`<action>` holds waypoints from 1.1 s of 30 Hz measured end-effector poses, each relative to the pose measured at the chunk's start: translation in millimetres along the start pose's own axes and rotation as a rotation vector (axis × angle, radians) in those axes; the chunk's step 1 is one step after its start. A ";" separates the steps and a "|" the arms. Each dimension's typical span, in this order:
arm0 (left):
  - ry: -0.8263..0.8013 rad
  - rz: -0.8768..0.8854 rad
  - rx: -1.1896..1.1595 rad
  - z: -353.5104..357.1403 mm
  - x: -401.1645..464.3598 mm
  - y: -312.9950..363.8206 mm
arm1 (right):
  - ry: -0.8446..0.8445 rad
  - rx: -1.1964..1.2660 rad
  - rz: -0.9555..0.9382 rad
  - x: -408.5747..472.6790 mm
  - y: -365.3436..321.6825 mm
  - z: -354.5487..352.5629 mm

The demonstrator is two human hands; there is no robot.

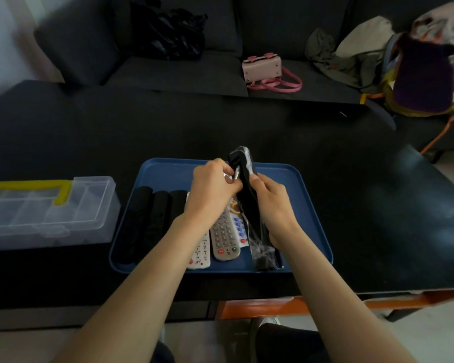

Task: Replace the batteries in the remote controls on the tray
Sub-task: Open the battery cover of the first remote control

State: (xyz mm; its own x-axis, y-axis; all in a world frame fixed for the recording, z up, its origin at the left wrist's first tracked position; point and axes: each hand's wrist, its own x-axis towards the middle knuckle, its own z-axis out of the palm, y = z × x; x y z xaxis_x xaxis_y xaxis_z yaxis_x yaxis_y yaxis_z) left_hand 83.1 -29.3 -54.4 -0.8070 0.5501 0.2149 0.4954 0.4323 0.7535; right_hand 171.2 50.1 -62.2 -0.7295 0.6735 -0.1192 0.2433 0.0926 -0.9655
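Above a blue tray (309, 195) at six o'clock, right hand (273, 205) grips a black remote (243, 176); left hand (211, 187) pinches a battery (235, 176).

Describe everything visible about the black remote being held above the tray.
The black remote is a long, slim, dark body that looks like plastic, held tilted with its far end raised over the blue tray. A clear plastic wrap clings to it and trails down toward the tray. The right hand grips its middle from the right; the left hand pinches a small silvery battery against its near face, where a compartment seems open.
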 end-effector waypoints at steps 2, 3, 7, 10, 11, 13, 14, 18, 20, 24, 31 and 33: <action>-0.015 -0.032 -0.021 -0.6 0.7 2.6 | 0.007 -0.009 -0.009 -0.7 -1.9 -2.7; -0.026 -0.041 -0.032 -1.5 1.1 3.5 | 0.010 -0.004 -0.011 -0.7 -3.5 -4.1; -0.073 -0.088 -0.115 -2.8 5.2 1.5 | 0.013 0.047 -0.025 0.5 -6.3 -8.1; -0.129 -0.191 -0.291 -2.6 7.0 -3.7 | -0.028 0.165 0.005 -0.3 -9.4 -10.5; -0.158 -0.236 -0.389 -3.0 6.6 -4.5 | -0.044 0.217 0.017 0.1 -9.1 -11.7; -0.221 -0.310 -0.595 -2.6 5.9 -4.9 | -0.062 0.262 0.025 0.3 -9.0 -13.9; -0.247 -0.341 -0.709 -2.2 5.6 -4.1 | -0.070 0.267 0.029 -0.1 -9.0 -14.4; -0.270 -0.495 -1.111 -4.7 4.1 -0.6 | -0.108 0.303 0.059 -1.7 -12.1 -12.9; -0.211 -0.562 -1.186 -12.1 -0.6 -1.0 | -0.122 0.316 0.094 -4.4 -15.2 -10.5; -0.060 -0.587 -1.233 -43.7 -11.4 -3.5 | -0.229 0.296 0.125 -15.2 -29.3 8.6; 0.147 -0.306 -0.432 -134.2 -45.8 -43.0 | -0.424 -0.108 -0.242 -43.9 -65.1 80.8; 0.172 -0.255 -0.146 -165.1 -61.8 -60.7 | -0.396 -0.293 -0.286 -53.5 -73.7 106.4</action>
State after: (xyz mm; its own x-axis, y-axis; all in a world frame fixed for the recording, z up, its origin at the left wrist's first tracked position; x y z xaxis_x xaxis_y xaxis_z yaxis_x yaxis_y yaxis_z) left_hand 49.9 -207.6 -10.8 -0.9477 0.3031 0.1004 0.2291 0.4265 0.8750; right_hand 124.2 -70.8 -9.2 -0.9626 0.2709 0.0056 0.1267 0.4683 -0.8744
